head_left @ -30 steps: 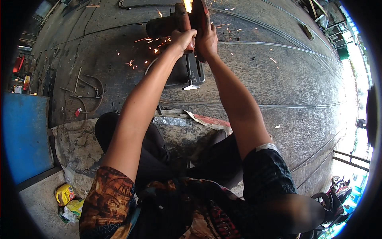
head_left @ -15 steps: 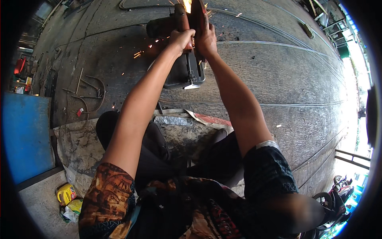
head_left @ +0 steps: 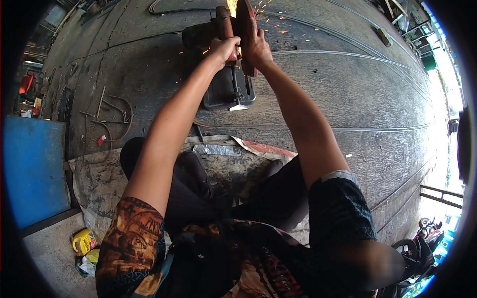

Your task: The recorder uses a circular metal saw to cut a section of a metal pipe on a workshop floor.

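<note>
A cut-off saw [head_left: 198,36] with a dark motor and a reddish handle stands on the floor ahead of me, above its black base [head_left: 214,95]. My left hand [head_left: 224,49] is wrapped round the upright handle. Against the reddish round blade guard [head_left: 245,20], my right hand [head_left: 258,51] is closed on its right side, some fingers hidden. Bright sparks [head_left: 232,7] spray from the far side of the saw. Toward me, the vise screw ends in a pale metal crank [head_left: 239,107]. The cutting point is hidden behind the guard and my hands.
Long thin metal rods [head_left: 348,56] lie across the dark floor to the right. A bent metal frame [head_left: 115,111] lies at left, near a blue panel [head_left: 35,169]. A worn sheet [head_left: 218,171] is under my legs. A yellow container [head_left: 83,242] stands lower left.
Both hands keep their hold and have shifted very slightly with the saw handle. Sparks now scatter more to the upper right, fewer to the left.
</note>
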{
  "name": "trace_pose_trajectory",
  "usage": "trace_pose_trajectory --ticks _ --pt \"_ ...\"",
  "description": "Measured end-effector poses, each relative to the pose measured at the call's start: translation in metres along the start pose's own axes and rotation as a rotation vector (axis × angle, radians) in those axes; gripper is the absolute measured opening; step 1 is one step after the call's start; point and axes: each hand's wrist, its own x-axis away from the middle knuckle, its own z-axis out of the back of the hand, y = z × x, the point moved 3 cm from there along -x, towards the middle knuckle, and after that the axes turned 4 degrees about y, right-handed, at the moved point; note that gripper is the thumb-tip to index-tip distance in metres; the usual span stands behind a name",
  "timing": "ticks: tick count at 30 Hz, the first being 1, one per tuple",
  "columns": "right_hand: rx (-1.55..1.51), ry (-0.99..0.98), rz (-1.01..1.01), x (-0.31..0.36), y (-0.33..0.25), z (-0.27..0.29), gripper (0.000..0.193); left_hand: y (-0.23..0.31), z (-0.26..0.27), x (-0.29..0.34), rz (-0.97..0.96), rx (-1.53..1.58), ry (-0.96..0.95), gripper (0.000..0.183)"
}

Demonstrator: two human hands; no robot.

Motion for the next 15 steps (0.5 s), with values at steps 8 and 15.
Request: trace_pose_trajectory --ticks 8,15 --pt "0.064 0.046 0.036 -0.002 0.012 -0.004 0.074 -0.001 -0.004 -0.001 -0.003 -0.021 0.000 0.012" --pt "0.041 -0.023 -0.034 0.002 0.011 -0.002 0.075 -0.006 -0.005 -0.002 0.004 -0.008 -0.013 0.010"
